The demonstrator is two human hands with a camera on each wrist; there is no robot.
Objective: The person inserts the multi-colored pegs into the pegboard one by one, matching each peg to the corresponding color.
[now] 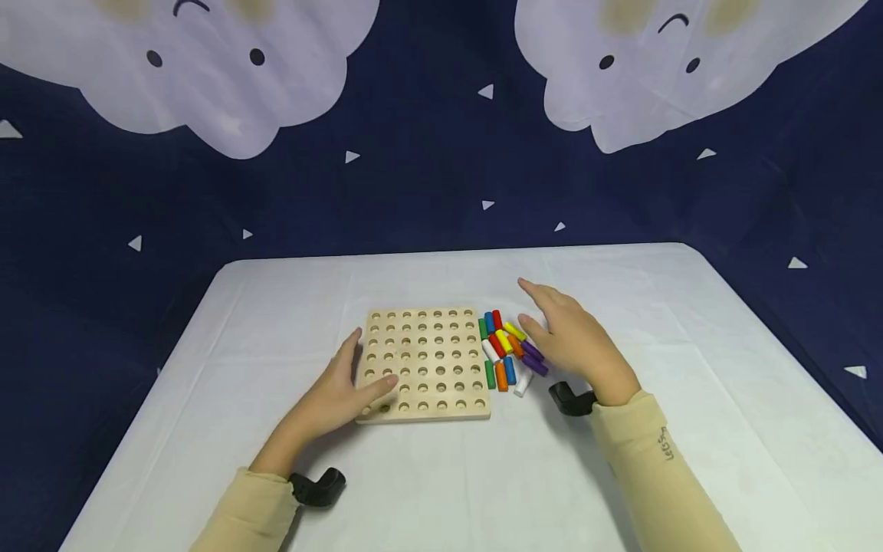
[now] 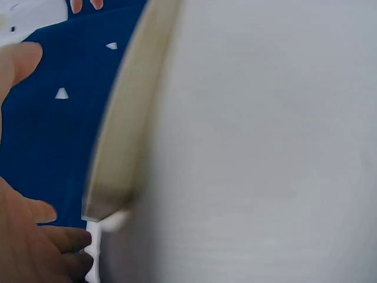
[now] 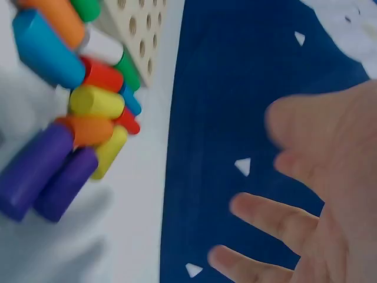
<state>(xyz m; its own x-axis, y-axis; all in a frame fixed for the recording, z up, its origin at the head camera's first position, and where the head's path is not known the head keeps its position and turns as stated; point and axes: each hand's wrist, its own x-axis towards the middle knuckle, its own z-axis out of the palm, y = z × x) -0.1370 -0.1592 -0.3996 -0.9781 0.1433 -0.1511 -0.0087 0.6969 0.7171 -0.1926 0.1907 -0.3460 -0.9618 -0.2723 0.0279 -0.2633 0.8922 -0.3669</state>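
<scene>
Right hand [image 1: 572,341] open above pegs [image 1: 507,349], beside pegboard [image 1: 426,364]

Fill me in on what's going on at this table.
A person sits at a white table with a wooden peg board, all its holes empty. The left hand rests flat on the board's near-left corner. The right hand, fingers straight, hovers beside a pile of coloured pegs lying just right of the board. Neither hand holds a peg.

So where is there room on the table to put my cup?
The white table is bare behind the wooden pegboard, along its left side, and near the front edge. It is crowded right of the board, where the coloured pegs lie beside the right hand.
</scene>
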